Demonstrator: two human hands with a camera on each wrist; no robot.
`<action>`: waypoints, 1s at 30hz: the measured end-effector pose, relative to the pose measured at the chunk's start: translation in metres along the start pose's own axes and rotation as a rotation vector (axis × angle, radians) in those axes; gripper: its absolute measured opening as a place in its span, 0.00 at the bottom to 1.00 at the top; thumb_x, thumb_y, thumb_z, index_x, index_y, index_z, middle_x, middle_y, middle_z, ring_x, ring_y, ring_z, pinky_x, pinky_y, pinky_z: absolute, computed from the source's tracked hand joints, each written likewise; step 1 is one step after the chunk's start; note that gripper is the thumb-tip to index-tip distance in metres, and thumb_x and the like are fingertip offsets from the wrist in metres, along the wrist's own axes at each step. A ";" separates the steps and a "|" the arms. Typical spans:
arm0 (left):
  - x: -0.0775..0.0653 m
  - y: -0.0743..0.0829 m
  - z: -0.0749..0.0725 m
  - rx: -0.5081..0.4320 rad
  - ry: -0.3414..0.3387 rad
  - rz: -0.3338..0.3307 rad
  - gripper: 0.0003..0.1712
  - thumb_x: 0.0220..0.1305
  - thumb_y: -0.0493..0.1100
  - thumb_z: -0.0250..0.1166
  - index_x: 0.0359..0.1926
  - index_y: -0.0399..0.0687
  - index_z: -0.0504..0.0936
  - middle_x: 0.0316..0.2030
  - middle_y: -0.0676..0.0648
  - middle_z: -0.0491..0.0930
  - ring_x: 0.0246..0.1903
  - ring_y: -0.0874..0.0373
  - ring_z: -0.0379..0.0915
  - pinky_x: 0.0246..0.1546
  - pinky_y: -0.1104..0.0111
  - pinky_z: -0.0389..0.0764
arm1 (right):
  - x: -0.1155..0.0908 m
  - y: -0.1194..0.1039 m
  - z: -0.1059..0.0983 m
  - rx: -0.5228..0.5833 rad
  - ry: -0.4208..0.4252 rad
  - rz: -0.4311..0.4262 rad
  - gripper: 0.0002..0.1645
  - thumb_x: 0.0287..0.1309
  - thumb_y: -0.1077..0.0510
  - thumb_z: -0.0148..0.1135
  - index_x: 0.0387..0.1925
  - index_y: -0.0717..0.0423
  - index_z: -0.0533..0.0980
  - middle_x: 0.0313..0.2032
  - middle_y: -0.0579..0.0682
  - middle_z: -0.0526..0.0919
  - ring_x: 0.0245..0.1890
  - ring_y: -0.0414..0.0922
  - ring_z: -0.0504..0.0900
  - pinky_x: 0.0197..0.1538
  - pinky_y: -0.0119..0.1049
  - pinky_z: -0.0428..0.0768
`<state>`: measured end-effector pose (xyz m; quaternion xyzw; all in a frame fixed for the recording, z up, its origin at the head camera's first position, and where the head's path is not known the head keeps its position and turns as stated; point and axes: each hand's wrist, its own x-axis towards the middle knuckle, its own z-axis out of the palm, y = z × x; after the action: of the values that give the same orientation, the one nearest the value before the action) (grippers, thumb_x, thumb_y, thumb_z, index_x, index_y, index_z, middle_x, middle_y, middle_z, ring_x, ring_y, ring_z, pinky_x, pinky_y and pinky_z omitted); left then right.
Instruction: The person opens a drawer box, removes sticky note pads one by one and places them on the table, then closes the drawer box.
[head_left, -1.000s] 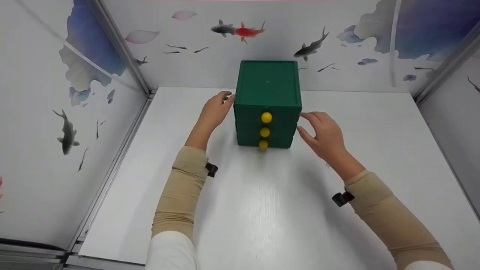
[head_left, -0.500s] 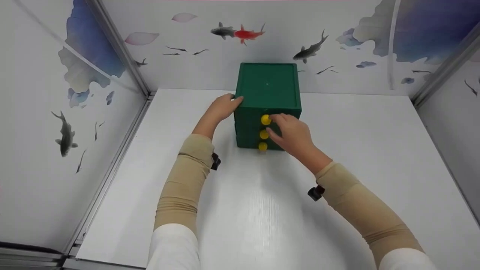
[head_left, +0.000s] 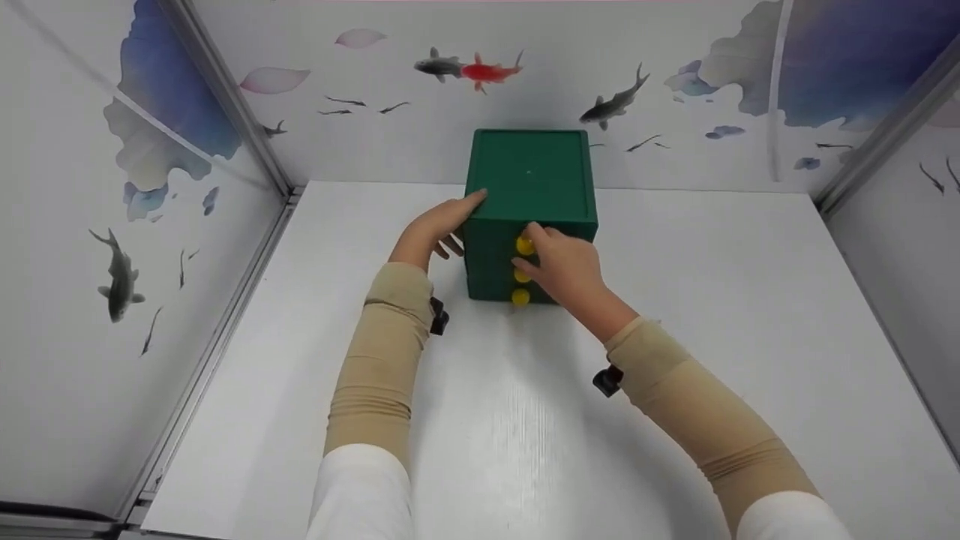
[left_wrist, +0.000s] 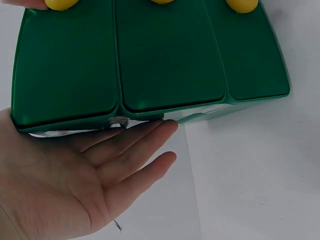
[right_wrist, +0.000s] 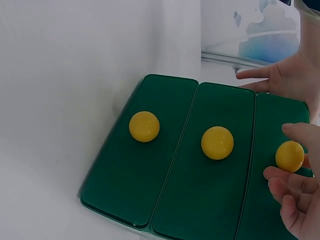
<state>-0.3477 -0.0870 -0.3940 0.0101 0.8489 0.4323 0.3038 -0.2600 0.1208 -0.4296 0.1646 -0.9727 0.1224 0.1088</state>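
"While the head view takes in the whole scene, where does the green three-drawer cabinet (head_left: 530,174) stand?"

"Toward 12 o'clock on the table (head_left: 495,420), near the back wall (head_left: 360,142). The left hand (head_left: 444,223) sits at its 9 o'clock, thumb over the top edge, the fingers unclasped beside it. The right hand (head_left: 566,262) comes in from 4 o'clock, fingers curled round the top yellow knob (head_left: 524,245)."

"And the left wrist view?"

"That palm lies along the cabinet's side, fingers straight. I can't tell how firmly they press, if at all. With so loose a brace, a stiff top drawer (left_wrist: 67,65) could let a hard tug drag the whole cabinet toward 6 o'clock, or tip it."

"What about the right wrist view?"

"Thumb and fingers pinch the top knob; the middle yellow knob (right_wrist: 217,143) and the bottom yellow knob (right_wrist: 144,126) stand free toward 9 o'clock. The knob looks smooth and round, so fingertips might slip off. A skewed pull could also jam the drawer."
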 end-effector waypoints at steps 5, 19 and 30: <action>0.000 -0.005 0.000 -0.055 -0.023 -0.027 0.54 0.62 0.79 0.38 0.73 0.43 0.58 0.58 0.33 0.71 0.51 0.38 0.75 0.54 0.48 0.73 | 0.003 -0.005 0.005 -0.027 0.065 -0.047 0.27 0.56 0.44 0.70 0.45 0.57 0.69 0.28 0.54 0.81 0.25 0.51 0.79 0.40 0.46 0.82; 0.003 -0.009 0.006 -0.072 0.014 0.016 0.51 0.65 0.76 0.35 0.68 0.39 0.65 0.50 0.34 0.75 0.44 0.41 0.78 0.43 0.55 0.81 | 0.006 -0.002 0.009 0.006 0.162 -0.094 0.17 0.59 0.52 0.69 0.38 0.57 0.72 0.15 0.49 0.72 0.17 0.49 0.77 0.31 0.42 0.81; 0.006 -0.008 0.007 -0.082 0.018 0.025 0.51 0.66 0.75 0.35 0.70 0.39 0.62 0.50 0.32 0.75 0.45 0.38 0.78 0.44 0.54 0.80 | -0.002 0.000 0.018 0.109 0.239 -0.060 0.18 0.56 0.52 0.72 0.34 0.57 0.71 0.16 0.49 0.72 0.17 0.48 0.75 0.29 0.39 0.80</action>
<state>-0.3470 -0.0852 -0.4056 0.0044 0.8329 0.4707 0.2910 -0.2615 0.1167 -0.4472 0.1835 -0.9394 0.1903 0.2183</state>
